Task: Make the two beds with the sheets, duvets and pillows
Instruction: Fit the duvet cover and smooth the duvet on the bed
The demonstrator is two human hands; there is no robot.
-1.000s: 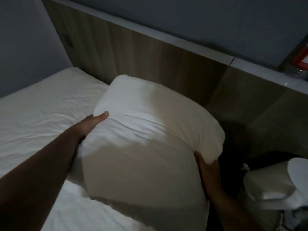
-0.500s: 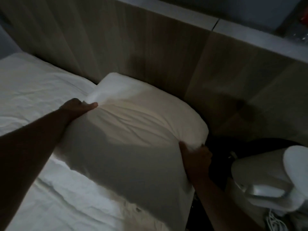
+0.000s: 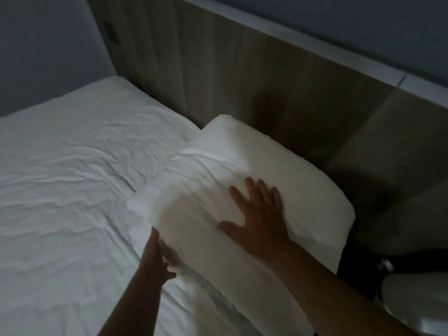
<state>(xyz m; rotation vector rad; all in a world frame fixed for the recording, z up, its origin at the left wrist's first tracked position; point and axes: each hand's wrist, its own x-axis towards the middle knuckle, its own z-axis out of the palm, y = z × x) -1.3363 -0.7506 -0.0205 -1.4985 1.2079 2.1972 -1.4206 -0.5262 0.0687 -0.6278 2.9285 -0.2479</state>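
Fingers (image 3: 252,190) of your right hand (image 3: 260,219) spread flat on the pillow (image 3: 218,170); left hand (image 3: 158,255) tucked under its near left edge, grip unclear. Pillow lies on the sheet (image 3: 72,190), far right, against the headboard (image 3: 242,81).

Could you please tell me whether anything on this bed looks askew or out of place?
Yes: the plump white pillow lies skewed to the wooden headboard, its right end overhanging the mattress edge. The white fitted sheet is creased.
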